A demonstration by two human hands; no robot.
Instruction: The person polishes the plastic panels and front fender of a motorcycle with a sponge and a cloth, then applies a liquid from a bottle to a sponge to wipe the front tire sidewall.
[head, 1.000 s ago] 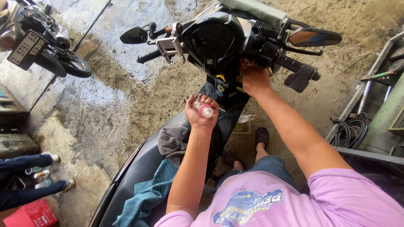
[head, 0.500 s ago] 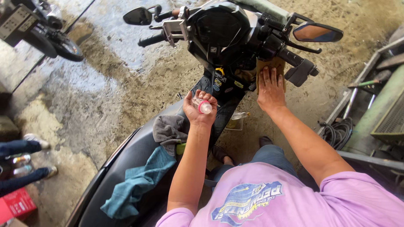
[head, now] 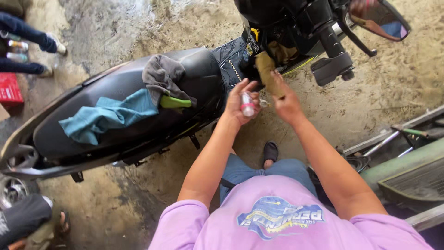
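Sandy, stained concrete floor [head: 138, 203] fills your head view, with a black scooter [head: 138, 115] parked across it, seat to the left and handlebars at the top right. A grey rag [head: 162, 76] and a teal cloth [head: 104, 118] lie draped on the seat, with a green object [head: 175, 102] tucked between them.

Your left hand [head: 240, 104] is closed around a small clear bottle with a pink cap [head: 247, 104], held upright just beside the scooter's front panel. Your right hand [head: 286, 99] pinches a tan cloth [head: 270, 76], lifted off the panel it was pressed flat against half a second ago and brought close to the bottle; the two hands now almost touch. That suggests you are bringing cloth and bottle together rather than wiping.

A mirror [head: 379, 18] sits at the top right. Metal rails [head: 407, 129] and green equipment lie on the right. Another person's legs [head: 27, 37] show at the top left, near a red box [head: 9, 88].
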